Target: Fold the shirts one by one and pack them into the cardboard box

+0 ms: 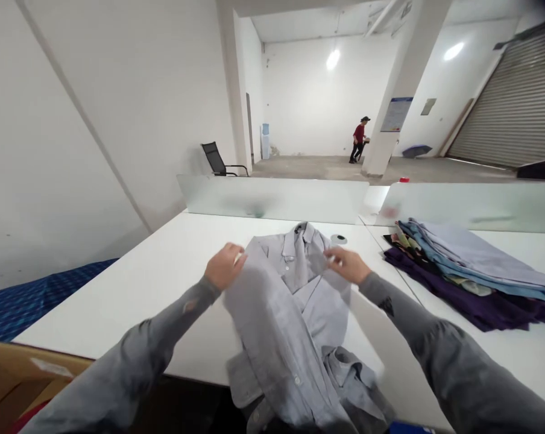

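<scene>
A light grey button-up shirt [272, 319] lies on the white table in front of me, collar at the far end, its front and sleeves hanging over the near edge. My left hand [226, 265] is closed in a pinch at the left shoulder edge of the shirt. On the opposite shoulder, my right hand [348, 265] pinches the cloth between thumb and fingers. Both hands are slightly blurred. Cuffs of the shirt bunch up close to my body. Just beyond my right hand sits a small white roll [339, 239].
Folded clothes [471, 265] in purple, blue and grey are stacked on the table [164, 271] at right. Frosted dividers [277, 198] line its far edge. A cardboard box [32, 374] stands at lower left, near blue patterned fabric [50, 295]. Far off, a person [359, 140] stands beside a pillar.
</scene>
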Action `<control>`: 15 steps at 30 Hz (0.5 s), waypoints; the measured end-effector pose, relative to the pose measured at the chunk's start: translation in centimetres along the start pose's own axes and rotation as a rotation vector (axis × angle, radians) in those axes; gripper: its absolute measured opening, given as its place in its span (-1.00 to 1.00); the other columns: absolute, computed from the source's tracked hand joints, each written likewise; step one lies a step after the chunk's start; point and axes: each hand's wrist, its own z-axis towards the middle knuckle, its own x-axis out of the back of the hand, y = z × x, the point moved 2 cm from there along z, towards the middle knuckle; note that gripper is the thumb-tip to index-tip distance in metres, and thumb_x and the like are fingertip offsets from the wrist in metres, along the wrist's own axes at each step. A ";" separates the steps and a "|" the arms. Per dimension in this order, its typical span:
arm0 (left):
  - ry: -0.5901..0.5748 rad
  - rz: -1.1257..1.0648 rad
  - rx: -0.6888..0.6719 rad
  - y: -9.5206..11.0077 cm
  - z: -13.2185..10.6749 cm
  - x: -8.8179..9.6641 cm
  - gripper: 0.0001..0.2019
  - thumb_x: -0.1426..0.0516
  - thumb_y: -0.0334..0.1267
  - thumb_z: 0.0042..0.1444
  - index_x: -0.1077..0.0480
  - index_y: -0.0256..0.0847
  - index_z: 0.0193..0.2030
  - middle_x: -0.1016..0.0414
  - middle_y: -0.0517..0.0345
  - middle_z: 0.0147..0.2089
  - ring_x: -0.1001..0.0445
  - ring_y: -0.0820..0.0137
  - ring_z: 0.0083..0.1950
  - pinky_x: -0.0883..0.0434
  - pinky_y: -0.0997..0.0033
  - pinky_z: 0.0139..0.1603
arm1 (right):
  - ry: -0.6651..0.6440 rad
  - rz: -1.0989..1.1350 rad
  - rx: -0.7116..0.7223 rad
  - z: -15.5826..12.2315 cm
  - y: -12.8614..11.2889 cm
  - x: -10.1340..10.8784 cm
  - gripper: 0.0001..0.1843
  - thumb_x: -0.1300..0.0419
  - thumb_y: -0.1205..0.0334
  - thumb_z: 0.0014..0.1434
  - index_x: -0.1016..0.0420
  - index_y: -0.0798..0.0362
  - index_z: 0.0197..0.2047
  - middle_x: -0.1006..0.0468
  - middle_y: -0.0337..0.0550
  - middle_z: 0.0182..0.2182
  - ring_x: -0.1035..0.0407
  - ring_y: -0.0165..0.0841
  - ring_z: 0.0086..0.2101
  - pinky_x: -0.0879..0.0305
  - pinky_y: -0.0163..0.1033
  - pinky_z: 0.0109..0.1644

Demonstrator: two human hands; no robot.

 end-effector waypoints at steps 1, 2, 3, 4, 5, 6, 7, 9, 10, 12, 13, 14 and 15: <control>-0.060 -0.030 -0.106 0.9 -2.5 -0.9 -0.72 0.05 -0.25 0.27 -0.36 -0.23 0.03 -0.39 -0.06 0.08 -0.42 0.24 0.07 -0.37 0.23 0.10 | -0.087 0.075 0.078 -2.3 0.0 -1.7 -0.54 -0.19 0.08 0.11 -0.47 0.06 0.06 -0.50 -0.01 0.00 -0.46 -0.29 -0.32 -0.41 -0.15 -0.13; -0.146 -0.067 -0.224 2.2 -4.6 -1.7 -0.66 0.07 -0.30 0.26 -0.30 -0.19 0.14 -0.31 -0.05 0.20 -0.39 0.25 0.13 -0.37 0.27 0.11 | -0.146 0.125 0.158 -4.3 -0.2 -3.1 -0.44 -0.24 0.04 0.06 -0.43 0.06 0.12 -0.45 0.00 0.08 -0.46 -0.26 -0.23 -0.40 -0.15 -0.09; -0.242 -0.105 -0.345 3.8 -6.3 -2.5 -0.59 0.08 -0.34 0.26 -0.20 -0.16 0.24 -0.21 -0.03 0.30 -0.38 0.27 0.16 -0.38 0.32 0.10 | -0.190 0.163 0.230 -5.8 -0.5 -4.3 -0.33 -0.29 0.03 0.01 -0.37 0.06 0.19 -0.38 0.03 0.15 -0.45 -0.22 -0.14 -0.39 -0.14 -0.04; -0.329 -0.133 -0.458 5.5 -7.5 -3.2 -0.51 0.07 -0.38 0.24 -0.11 -0.12 0.31 -0.13 0.00 0.36 -0.36 0.29 0.18 -0.38 0.37 0.08 | -0.219 0.187 0.288 -6.7 -1.0 -5.3 -0.22 -0.33 0.05 -0.03 -0.31 0.06 0.25 -0.33 0.05 0.19 -0.41 -0.18 -0.06 -0.37 -0.14 0.01; -0.396 -0.145 -0.544 7.1 -8.2 -3.9 -0.45 0.07 -0.41 0.22 -0.03 -0.10 0.36 -0.11 0.03 0.37 -0.36 0.29 0.18 -0.38 0.40 0.07 | -0.247 0.199 0.332 -7.2 -1.6 -6.1 -0.15 -0.35 0.09 -0.06 -0.24 0.07 0.29 -0.33 0.06 0.18 -0.39 -0.17 -0.03 -0.35 -0.14 0.02; -0.450 -0.137 -0.604 8.6 -8.4 -4.4 -0.42 0.05 -0.43 0.20 0.00 -0.09 0.37 -0.17 0.03 0.34 -0.39 0.28 0.14 -0.39 0.40 0.04 | -0.275 0.203 0.355 -7.3 -2.2 -6.8 -0.13 -0.35 0.14 -0.06 -0.21 0.07 0.31 -0.38 0.06 0.13 -0.40 -0.19 -0.05 -0.36 -0.15 0.00; -0.492 -0.115 -0.638 9.7 -8.3 -4.9 -0.42 0.03 -0.43 0.19 -0.05 -0.10 0.35 -0.27 0.03 0.26 -0.43 0.26 0.08 -0.40 0.38 0.01 | -0.297 0.201 0.359 -7.2 -2.8 -7.3 -0.17 -0.33 0.18 -0.06 -0.23 0.07 0.30 -0.45 0.02 0.04 -0.43 -0.23 -0.13 -0.37 -0.17 -0.05; -0.547 -0.069 -0.648 11.0 -7.7 -5.4 -0.57 0.00 -0.41 0.18 -0.26 -0.16 0.20 -0.42 0.02 0.03 -0.48 0.27 -0.08 -0.41 0.34 -0.07 | -0.322 0.192 0.352 -6.7 -3.9 -8.0 -0.41 -0.29 0.23 -0.03 -0.42 0.06 0.13 -0.53 -0.11 -0.22 -0.42 -0.31 -0.32 -0.38 -0.21 -0.18; -0.559 -0.072 -0.642 11.1 -7.4 -5.3 -0.67 0.01 -0.39 0.18 -0.35 -0.18 0.08 -0.43 0.03 -0.07 -0.48 0.29 -0.15 -0.42 0.34 -0.11 | -0.311 0.201 0.356 -6.5 -4.3 -8.0 -0.59 -0.25 0.23 0.01 -0.50 0.06 -0.02 -0.52 -0.16 -0.33 -0.40 -0.34 -0.37 -0.37 -0.22 -0.22; -0.525 -0.165 -0.609 10.4 -7.0 -4.1 -0.76 0.06 -0.39 0.21 -0.40 -0.20 -0.12 -0.41 0.04 -0.17 -0.46 0.34 -0.19 -0.41 0.37 -0.12 | -0.211 0.266 0.369 -6.5 -4.4 -7.3 -0.82 -0.16 0.17 0.11 -0.54 0.05 -0.27 -0.50 -0.16 -0.40 -0.41 -0.33 -0.36 -0.36 -0.22 -0.21; -0.480 -0.240 -0.578 9.5 -6.9 -3.1 -0.76 0.08 -0.39 0.22 -0.40 -0.20 -0.17 -0.41 0.05 -0.19 -0.45 0.35 -0.18 -0.40 0.38 -0.11 | -0.125 0.310 0.360 -6.5 -4.0 -6.5 -0.79 -0.11 0.14 0.16 -0.53 0.03 -0.31 -0.51 -0.14 -0.39 -0.42 -0.32 -0.33 -0.37 -0.21 -0.19; -0.429 -0.317 -0.534 8.2 -6.8 -1.8 -0.76 0.09 -0.38 0.21 -0.40 -0.19 -0.18 -0.41 0.06 -0.21 -0.44 0.36 -0.18 -0.40 0.39 -0.10 | -0.011 0.346 0.319 -6.6 -3.2 -5.4 -0.76 -0.07 0.11 0.19 -0.52 0.02 -0.31 -0.53 -0.13 -0.38 -0.43 -0.30 -0.31 -0.38 -0.20 -0.18; -0.361 -0.385 -0.466 6.6 -6.6 -0.4 -0.77 0.08 -0.36 0.20 -0.39 -0.18 -0.20 -0.41 0.08 -0.23 -0.43 0.37 -0.19 -0.40 0.38 -0.10 | 0.134 0.355 0.225 -6.7 -2.0 -3.8 -0.75 -0.06 0.07 0.19 -0.51 0.00 -0.29 -0.54 -0.13 -0.37 -0.44 -0.30 -0.31 -0.39 -0.19 -0.20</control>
